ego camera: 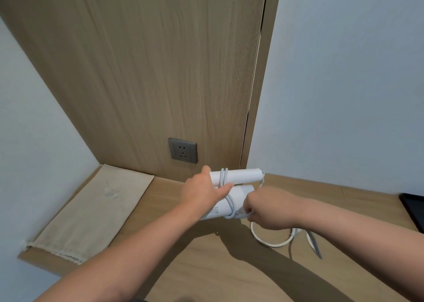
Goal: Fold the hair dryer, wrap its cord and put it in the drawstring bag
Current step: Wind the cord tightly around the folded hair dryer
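Hair dryer (231, 188) folded, gripped in left hand (202, 192); right hand (267, 207) pinching cord (271, 242), partly wrapped; drawstring bag (91, 212) unused.

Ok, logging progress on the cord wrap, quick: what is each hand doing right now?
Left hand: closed on the folded hair dryer, held above the desk.
Right hand: closed on the cord, partly wound around the dryer.

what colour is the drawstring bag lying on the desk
Plain beige, no pattern; the drawstring bag shows in the head view, the only one.
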